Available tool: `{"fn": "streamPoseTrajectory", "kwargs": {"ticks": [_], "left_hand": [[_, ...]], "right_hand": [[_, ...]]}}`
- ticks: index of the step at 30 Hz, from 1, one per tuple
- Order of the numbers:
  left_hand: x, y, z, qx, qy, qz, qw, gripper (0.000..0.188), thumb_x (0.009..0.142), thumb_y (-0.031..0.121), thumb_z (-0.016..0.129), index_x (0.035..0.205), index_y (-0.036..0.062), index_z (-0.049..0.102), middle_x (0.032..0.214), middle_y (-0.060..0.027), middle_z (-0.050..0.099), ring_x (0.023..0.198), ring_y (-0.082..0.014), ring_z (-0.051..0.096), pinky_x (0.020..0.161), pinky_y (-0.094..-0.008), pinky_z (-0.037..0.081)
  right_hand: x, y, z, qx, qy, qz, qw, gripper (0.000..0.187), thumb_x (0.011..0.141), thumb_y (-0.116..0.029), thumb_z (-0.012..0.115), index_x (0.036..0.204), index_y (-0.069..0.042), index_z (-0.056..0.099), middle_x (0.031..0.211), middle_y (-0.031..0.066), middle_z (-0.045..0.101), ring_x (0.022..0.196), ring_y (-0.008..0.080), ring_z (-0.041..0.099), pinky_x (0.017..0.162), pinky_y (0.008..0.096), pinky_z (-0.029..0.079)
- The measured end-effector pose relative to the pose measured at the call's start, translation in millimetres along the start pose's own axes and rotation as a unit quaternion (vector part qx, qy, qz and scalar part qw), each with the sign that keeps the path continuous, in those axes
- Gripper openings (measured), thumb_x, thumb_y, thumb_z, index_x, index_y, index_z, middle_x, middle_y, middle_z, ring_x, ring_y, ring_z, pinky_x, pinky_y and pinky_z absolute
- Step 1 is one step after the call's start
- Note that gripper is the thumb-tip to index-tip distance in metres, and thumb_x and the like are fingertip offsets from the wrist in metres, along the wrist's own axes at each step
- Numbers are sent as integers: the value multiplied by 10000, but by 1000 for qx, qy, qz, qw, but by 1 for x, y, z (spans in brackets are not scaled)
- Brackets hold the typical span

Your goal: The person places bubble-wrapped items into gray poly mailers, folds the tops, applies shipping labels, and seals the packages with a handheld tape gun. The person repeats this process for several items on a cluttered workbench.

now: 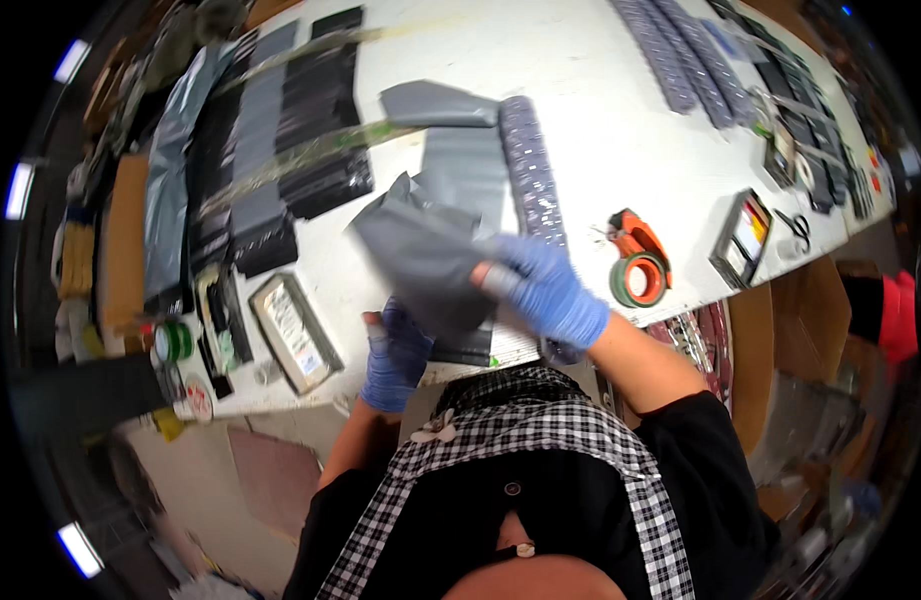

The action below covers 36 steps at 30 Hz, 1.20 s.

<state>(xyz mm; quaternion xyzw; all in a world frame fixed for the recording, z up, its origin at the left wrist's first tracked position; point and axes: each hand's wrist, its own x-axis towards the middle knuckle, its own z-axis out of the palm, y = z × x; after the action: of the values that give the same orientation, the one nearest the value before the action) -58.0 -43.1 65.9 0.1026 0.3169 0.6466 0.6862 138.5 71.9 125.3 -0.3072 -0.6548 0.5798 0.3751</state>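
Note:
Both my hands wear blue gloves and grip one grey plastic mailer bag (420,255) over the near edge of the white table (600,140). My left hand (392,352) holds its lower end from underneath. My right hand (542,288) pinches its right side from above. More grey bags (450,135) lie flat just beyond it. A long strip of small dark packets (532,175) runs along their right side.
Stacks of black flat packets (280,140) cover the table's left part. An orange tape dispenser (635,262) and a small framed device (742,238) sit to the right, with scissors (798,228). A tray-like device (292,332) and green tape rolls (172,342) lie at left. Cardboard boxes (780,330) stand at right.

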Motion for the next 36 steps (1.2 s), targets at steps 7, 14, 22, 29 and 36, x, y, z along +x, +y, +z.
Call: {"fn": "streamPoseTrajectory", "kwargs": {"ticks": [7, 14, 22, 29, 36], "left_hand": [[49, -11, -4, 218, -153, 68, 962, 713, 913, 499, 624, 1370, -22, 458, 1342, -140, 527, 1252, -256, 503, 1039, -432, 442], [67, -56, 132, 346, -117, 93, 926, 522, 943, 261, 648, 1348, -20, 474, 1285, -145, 561, 1152, -261, 570, 999, -417, 475], [35, -163, 208, 590, -483, 119, 636, 566, 905, 391, 645, 1317, 14, 557, 1251, -156, 606, 1090, -319, 585, 972, -437, 435], [24, -217, 214, 599, -223, 7, 769, 349, 960, 79, 569, 1291, -28, 552, 1234, -134, 617, 1128, -221, 604, 994, -352, 479], [32, -182, 86, 760, 27, 188, 621, 443, 841, -46, 583, 1284, -31, 558, 1244, -120, 595, 1135, -218, 567, 1030, -331, 415]], "right_hand": [[-47, -10, -21, 190, 35, 204, 960, 447, 955, -374, 610, 1184, 10, 622, 1099, 149, 644, 1048, 220, 602, 912, 338, 471], [-135, -34, -97, -225, 364, -24, 904, 723, 758, -322, 781, 1326, -12, 459, 1260, 194, 518, 1203, 338, 513, 1021, 407, 417], [-258, -35, -197, -357, 346, -153, 854, 313, 849, -169, 632, 1160, -191, 654, 1016, 63, 710, 876, 282, 695, 770, 348, 566], [-422, -76, -513, -595, 632, -210, 451, 283, 789, -172, 762, 1049, -110, 668, 1050, 124, 649, 1004, 347, 612, 855, 449, 487], [-496, 24, -704, -589, 553, 302, 505, 718, 838, -219, 697, 1467, -89, 378, 1432, 190, 458, 1287, 362, 460, 1062, 452, 399]]}}
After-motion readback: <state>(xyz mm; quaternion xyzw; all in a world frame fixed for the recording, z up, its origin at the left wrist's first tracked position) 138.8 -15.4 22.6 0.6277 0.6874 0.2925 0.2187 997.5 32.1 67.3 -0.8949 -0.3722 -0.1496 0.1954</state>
